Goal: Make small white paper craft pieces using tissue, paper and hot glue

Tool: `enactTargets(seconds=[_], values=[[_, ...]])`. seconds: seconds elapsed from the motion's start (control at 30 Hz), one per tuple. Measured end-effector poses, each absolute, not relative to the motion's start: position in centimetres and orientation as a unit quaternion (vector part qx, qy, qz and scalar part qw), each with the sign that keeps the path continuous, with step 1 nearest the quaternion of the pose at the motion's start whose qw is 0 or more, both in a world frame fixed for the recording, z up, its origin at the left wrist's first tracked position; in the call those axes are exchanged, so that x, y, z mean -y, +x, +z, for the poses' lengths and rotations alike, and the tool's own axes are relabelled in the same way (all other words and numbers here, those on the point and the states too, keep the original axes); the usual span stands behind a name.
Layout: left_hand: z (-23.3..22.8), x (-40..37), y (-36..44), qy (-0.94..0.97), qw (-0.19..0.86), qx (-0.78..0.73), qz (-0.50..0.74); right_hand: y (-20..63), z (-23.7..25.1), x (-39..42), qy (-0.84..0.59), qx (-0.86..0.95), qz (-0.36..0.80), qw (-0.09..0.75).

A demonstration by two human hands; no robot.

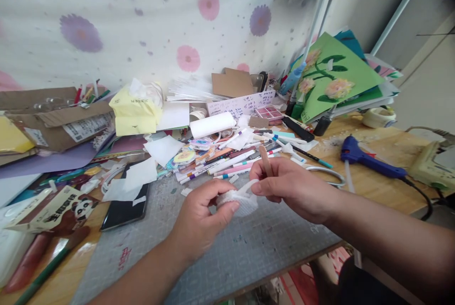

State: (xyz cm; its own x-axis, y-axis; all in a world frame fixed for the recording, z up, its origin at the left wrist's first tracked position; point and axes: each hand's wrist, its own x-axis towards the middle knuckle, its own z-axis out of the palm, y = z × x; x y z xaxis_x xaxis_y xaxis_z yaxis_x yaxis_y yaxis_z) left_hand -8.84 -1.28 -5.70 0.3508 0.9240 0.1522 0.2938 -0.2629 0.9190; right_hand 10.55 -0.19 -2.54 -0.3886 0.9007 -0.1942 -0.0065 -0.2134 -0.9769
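Note:
My left hand (208, 215) is closed around a small white textured roll (245, 203), thumb on its front. A pale strip (250, 185) rises from the roll, and the fingertips of my right hand (282, 179) pinch it. The same right hand keeps a flat wooden craft stick (265, 160) tucked between its fingers, pointing up. Both hands are above the grey cutting mat (213, 267). What the roll is made of I cannot tell, and its left part is covered by my fingers.
Markers (234, 165) and paper scraps (163, 148) pile up behind my hands. A phone (122, 210) lies left, near a panda-printed box (53, 208) and a green-handled brush (44, 274). At right lie a blue glue gun (373, 160) and a tape roll (379, 117).

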Motion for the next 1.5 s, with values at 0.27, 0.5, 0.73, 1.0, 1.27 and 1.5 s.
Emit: enactTargets(seconds=[0.27,0.5,0.73,1.0,1.27,1.5], values=[[-6.2,1.2,-8.9,0.625,0.520,-0.434,0.388,10.6,-3.0,-0.1,-0.364,0.447,0.723,0.381],[-6.6,1.2,-8.4,0.500,0.594,-0.433,0.457,10.6,-3.8,-0.2,-0.415,0.552,0.619,0.374],[-6.5,1.2,-8.3,0.488,0.644,-0.411,0.422,10.3,-4.2,0.0,-0.472,0.620,0.555,0.291],[-6.6,1.3,-8.1,0.539,0.654,-0.416,0.330,10.6,-4.3,0.7,-0.462,0.677,0.526,0.227],[-6.0,3.3,-7.7,0.658,0.626,-0.392,0.146,13.1,-5.5,-0.5,-0.498,0.808,0.277,0.149],[-5.9,3.2,-8.4,0.698,0.646,-0.295,0.086,12.0,-5.6,-0.8,-0.470,0.878,0.085,0.013]])
